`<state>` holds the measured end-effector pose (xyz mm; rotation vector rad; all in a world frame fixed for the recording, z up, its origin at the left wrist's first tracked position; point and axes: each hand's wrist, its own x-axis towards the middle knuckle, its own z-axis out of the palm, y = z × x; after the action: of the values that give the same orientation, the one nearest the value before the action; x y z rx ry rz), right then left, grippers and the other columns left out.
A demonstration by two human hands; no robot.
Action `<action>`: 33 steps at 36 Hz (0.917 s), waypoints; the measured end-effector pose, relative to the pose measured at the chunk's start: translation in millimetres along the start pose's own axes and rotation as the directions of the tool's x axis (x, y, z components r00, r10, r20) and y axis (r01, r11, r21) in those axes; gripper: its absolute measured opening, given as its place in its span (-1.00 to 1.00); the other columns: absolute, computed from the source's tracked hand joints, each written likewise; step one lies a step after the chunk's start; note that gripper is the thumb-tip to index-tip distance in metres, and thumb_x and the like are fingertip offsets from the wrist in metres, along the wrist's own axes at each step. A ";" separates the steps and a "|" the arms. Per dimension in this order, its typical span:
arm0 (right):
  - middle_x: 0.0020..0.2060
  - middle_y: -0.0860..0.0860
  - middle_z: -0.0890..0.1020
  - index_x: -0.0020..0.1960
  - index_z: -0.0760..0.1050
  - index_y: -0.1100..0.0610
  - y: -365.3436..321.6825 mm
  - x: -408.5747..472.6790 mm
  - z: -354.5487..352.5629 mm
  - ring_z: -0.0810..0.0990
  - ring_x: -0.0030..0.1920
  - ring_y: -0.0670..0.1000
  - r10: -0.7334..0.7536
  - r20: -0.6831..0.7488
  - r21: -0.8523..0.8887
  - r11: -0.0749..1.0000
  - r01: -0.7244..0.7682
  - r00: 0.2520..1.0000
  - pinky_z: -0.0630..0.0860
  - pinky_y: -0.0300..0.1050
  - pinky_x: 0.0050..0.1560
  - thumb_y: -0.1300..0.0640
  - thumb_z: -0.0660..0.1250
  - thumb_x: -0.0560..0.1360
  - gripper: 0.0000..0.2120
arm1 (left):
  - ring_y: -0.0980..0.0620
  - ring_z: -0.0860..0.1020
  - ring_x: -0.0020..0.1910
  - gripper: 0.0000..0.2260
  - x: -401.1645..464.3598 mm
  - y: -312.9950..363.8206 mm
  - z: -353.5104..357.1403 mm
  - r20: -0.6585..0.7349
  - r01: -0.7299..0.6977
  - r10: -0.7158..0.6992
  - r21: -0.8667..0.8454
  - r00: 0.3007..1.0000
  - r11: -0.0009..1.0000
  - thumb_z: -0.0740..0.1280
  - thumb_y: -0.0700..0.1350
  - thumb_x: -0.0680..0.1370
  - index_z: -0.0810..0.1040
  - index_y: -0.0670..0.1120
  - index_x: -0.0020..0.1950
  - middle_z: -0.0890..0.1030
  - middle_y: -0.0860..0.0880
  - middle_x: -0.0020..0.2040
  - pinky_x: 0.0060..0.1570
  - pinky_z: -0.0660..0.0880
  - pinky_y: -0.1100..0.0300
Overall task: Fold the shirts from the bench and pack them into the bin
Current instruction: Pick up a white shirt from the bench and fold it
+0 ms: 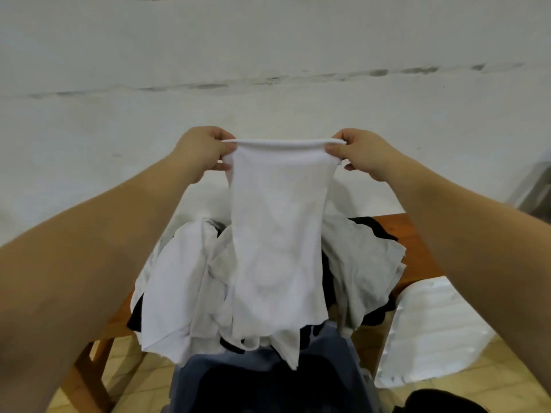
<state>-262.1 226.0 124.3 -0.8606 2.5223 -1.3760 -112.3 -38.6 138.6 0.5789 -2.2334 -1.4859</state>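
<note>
While hanging above the bench (pixel 413 231), white shirt (pixel 277 234) stretches between both hands.

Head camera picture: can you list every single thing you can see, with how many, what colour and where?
held shirt: one, white, hanging in the air over the pile, stretched between both hands
shirt pile: count unclear, white, grey and black, heaped on the bench
bench: one, brown wood, under the pile, by the wall
bin: one, blue-grey with a dark inside, on the floor in front of the bench
white sheet: one, white and shiny, on the floor at the right
wall: white, scuffed, behind everything
floor: tan tiles, at the bottom
left hand: pinches the shirt's top left corner
right hand: pinches the shirt's top right corner
</note>
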 end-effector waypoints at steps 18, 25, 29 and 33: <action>-0.19 -0.09 0.53 0.02 0.51 -0.01 106.3 -149.2 79.3 0.46 -0.30 -0.16 0.019 0.111 -0.159 0.987 -0.001 0.994 0.32 -0.30 -0.28 0.17 0.29 0.58 -0.91 | 0.36 0.49 -0.15 -0.94 -160.5 -127.5 33.6 0.139 -0.080 0.029 0.376 0.990 0.923 0.38 -0.09 0.56 0.64 0.05 -0.06 0.60 0.15 -0.11 -0.19 0.34 0.51; 0.08 -0.12 0.44 0.07 0.52 0.08 166.0 -191.9 132.5 0.45 -0.09 -0.32 -0.031 0.221 -0.271 0.958 0.092 0.975 0.32 -0.46 -0.08 0.30 0.27 0.54 -0.81 | 0.36 0.46 -0.13 -0.74 -194.7 -197.3 54.1 0.227 -0.124 0.040 0.370 0.973 0.921 0.39 -0.31 0.51 0.60 0.08 -0.15 0.46 0.04 -0.10 -0.10 0.33 0.49; 0.20 -0.13 0.38 0.10 0.56 0.13 185.3 -197.0 152.7 0.38 0.12 -0.18 -0.010 0.229 -0.310 0.947 0.083 0.973 0.27 -0.36 0.13 0.31 0.23 0.56 -0.80 | 0.21 0.45 -0.08 -0.86 -202.8 -224.9 61.5 0.229 -0.141 0.039 0.450 0.973 0.882 0.43 -0.34 0.47 0.67 -0.10 -0.11 0.41 0.05 -0.08 -0.03 0.35 0.44; 0.23 -0.06 0.43 0.15 0.51 0.12 188.3 -191.3 162.3 0.44 0.13 -0.07 0.106 0.224 -0.168 0.983 -0.068 0.969 0.30 -0.29 0.17 0.31 0.24 0.54 -0.77 | 0.00 0.49 0.03 -0.78 -201.8 -233.5 67.6 0.206 -0.088 -0.005 0.439 0.979 0.894 0.43 -0.31 0.46 0.57 0.01 -0.23 0.45 -0.01 0.04 0.07 0.45 0.24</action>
<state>-120.3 290.8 -147.9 -0.8694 2.4784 -0.9947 48.5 40.0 -121.7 0.5235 -2.7556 -1.0442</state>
